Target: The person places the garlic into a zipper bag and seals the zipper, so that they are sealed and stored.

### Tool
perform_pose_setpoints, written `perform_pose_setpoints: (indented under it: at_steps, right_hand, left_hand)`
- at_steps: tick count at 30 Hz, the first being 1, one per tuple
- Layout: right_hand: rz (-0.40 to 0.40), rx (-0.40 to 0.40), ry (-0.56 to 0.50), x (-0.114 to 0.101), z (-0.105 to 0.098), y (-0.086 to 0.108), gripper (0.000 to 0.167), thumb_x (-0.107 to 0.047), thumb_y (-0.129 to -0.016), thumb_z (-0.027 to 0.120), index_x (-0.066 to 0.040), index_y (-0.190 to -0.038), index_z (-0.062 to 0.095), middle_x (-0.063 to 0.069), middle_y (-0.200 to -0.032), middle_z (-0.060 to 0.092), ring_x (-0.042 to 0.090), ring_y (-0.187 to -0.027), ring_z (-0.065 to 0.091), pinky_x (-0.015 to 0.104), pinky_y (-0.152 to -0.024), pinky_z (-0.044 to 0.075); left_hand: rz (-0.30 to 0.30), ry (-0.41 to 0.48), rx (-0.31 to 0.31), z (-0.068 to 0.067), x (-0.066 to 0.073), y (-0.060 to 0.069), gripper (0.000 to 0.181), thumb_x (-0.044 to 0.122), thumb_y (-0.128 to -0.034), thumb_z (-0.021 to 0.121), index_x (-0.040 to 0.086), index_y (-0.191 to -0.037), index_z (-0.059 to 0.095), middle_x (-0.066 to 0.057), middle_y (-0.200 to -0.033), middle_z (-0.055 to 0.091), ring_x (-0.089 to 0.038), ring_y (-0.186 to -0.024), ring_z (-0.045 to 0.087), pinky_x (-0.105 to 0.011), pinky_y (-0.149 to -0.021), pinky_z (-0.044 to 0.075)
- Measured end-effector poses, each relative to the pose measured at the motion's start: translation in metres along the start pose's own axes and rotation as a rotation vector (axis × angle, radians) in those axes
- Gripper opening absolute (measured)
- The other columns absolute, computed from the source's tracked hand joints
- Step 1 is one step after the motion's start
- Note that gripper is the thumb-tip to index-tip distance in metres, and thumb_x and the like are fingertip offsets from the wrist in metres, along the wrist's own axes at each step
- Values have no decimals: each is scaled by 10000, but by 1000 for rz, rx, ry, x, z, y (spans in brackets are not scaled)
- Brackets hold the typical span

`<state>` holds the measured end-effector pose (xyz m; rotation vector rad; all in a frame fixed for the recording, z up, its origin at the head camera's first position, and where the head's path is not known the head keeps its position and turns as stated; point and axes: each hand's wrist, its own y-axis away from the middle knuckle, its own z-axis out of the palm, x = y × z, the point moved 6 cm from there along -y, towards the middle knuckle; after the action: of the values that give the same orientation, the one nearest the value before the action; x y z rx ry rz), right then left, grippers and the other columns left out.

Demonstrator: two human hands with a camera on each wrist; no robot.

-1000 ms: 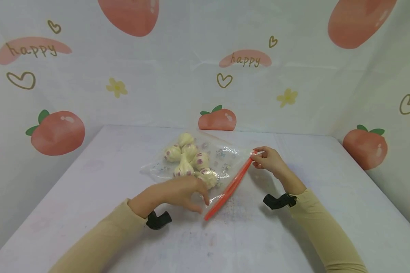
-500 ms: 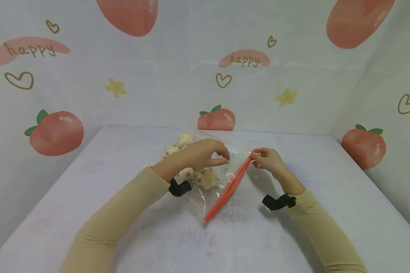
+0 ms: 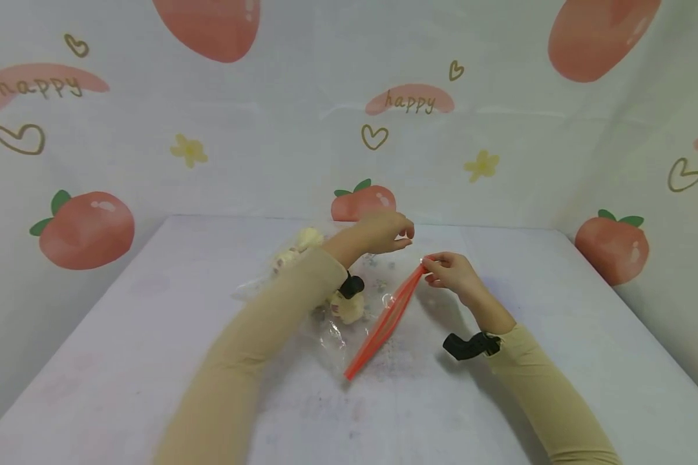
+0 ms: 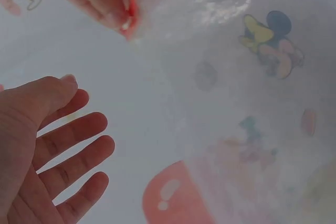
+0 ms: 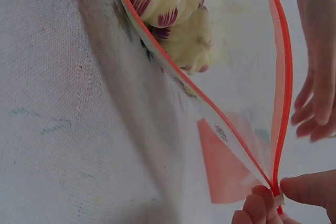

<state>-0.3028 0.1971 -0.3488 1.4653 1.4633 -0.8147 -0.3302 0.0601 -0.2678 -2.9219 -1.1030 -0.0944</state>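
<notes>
A clear zip bag (image 3: 333, 342) with a red zip strip (image 3: 384, 323) lies across the middle of the table. Several garlic bulbs (image 3: 347, 308) are inside it, partly hidden by the left arm. My right hand (image 3: 455, 276) pinches the far end of the strip, by a small white slider (image 5: 279, 199). In the right wrist view the two red edges part, so the bag's mouth gapes. Above the bag's far side is my left hand (image 3: 384, 232), holding nothing. Its fingers (image 4: 73, 135) are spread and slightly bent in the left wrist view, apart from the bag.
The white table (image 3: 122, 361) has faint stains. A white cloth backdrop (image 3: 279, 129) printed with red fruit, hearts and "happy" rises behind it and at both sides. Black wrist mounts (image 3: 471, 346) sit on both forearms.
My left hand has moved from the near end of the zip strip, over the garlic, to the bag's far side. The right hand keeps its pinch in nearly the same place.
</notes>
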Motion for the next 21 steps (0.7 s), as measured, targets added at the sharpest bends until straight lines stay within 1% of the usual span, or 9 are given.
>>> perform_pose_setpoints:
  at_steps: [4,8,11,16,21]
  right_hand:
    - [-9,8,5,-2,0,1,429,-208,-951,537,123,-1222,501,-86,-798,635,19,-680,609,158,-670,534]
    - [-19,7,5,-2,1,1,412,-211,-953,532,116,-1204,515,-111,-790,619,36,-692,608,155,-668,531]
    - [-22,6,-7,-3,1,2,408,-214,-956,524,117,-1194,512,-127,-783,600,21,-685,596,146,-663,527]
    - [-36,11,-35,-5,2,3,402,-206,-953,532,129,-1174,510,-138,-759,598,13,-666,585,134,-652,519]
    - [-58,15,-48,-9,3,4,398,-202,-950,540,129,-1170,512,-156,-746,600,11,-661,581,133,-652,518]
  left_hand:
    - [-9,13,-18,12,-3,-10,284,254,-966,510,111,-1198,591,-68,-1202,615,-195,-1105,588,-331,-939,474]
    - [-15,38,-40,21,-5,-16,311,234,-980,486,108,-1252,566,-58,-1267,594,-190,-1174,562,-315,-1006,439]
    - [-22,60,-66,27,-6,-19,331,233,-992,461,130,-1295,544,-31,-1310,574,-175,-1210,542,-310,-1028,424]
    - [-13,112,-97,31,-2,-21,334,228,-1004,428,162,-1313,536,-5,-1336,560,-160,-1214,538,-305,-1020,429]
    - [-3,146,-91,31,2,-20,324,229,-1001,435,168,-1297,552,-5,-1325,566,-155,-1148,566,-290,-981,449]
